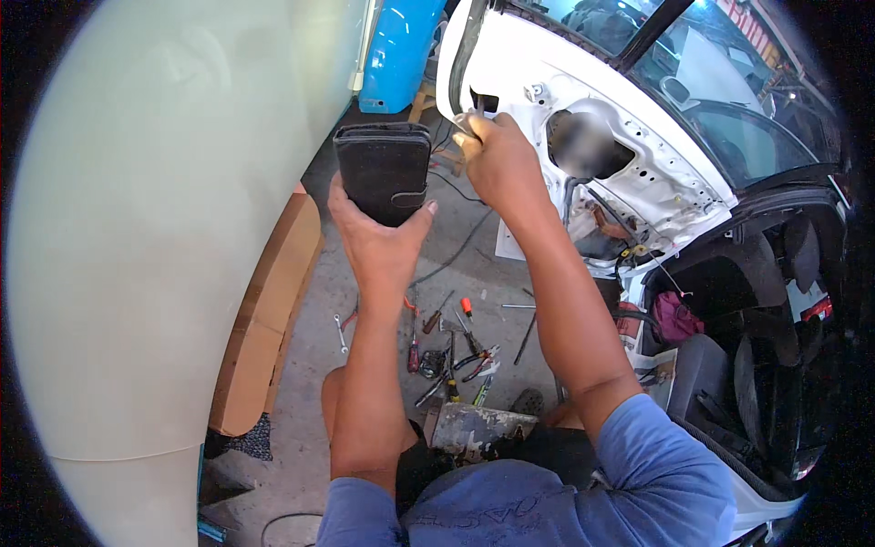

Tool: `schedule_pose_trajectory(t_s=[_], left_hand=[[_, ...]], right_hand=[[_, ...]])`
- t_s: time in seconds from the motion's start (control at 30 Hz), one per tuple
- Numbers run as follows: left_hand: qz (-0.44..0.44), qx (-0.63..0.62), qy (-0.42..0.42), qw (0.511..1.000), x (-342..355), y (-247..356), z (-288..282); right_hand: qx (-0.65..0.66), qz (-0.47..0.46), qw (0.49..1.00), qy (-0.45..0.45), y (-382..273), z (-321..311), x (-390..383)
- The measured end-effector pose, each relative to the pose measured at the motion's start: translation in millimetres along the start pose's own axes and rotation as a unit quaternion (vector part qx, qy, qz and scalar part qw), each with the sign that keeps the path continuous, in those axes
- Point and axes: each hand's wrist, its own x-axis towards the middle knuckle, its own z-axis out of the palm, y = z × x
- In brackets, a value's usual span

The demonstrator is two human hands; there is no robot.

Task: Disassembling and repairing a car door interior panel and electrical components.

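Note:
My left hand (378, 232) is wrapped round the lower end of a phone in a black wallet case (383, 169), held upright with its strap at the lower right. Farther right, my right hand (497, 150) is closed beside the edge of a white car door (510, 55). A small dark piece shows at its fingertips, too little of it to name. The door's inner side is bare metal with openings and hanging wires (629, 255). Through its lower opening shows what looks like another person's hand (606, 223).
Several hand tools lie on the concrete floor below my arms, among them a wrench (340, 335), a red screwdriver (414, 356) and pliers (478, 363). At left stand a brown cardboard box (264, 319) and a large pale panel (164, 255). A blue panel (396, 55) stands behind; a car seat (706, 374) is at right.

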Motion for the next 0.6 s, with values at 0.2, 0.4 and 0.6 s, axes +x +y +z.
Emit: schedule_pose_trajectory(t_s=[0.2,0.4,0.6], left_hand=[[-0.005,0.006,0.008,1.000,1,-1,1],[-0.021,-0.003,-0.002,1.000,1,-2,2],[-0.020,-0.007,-0.001,1.000,2,0,2]], right_hand=[[0.399,0.158,0.902,-0.034,0,12,1],[0.594,0.214,0.775,-0.015,-1,16,-1],[0.579,0.204,0.789,0.015,-2,24,-4]])
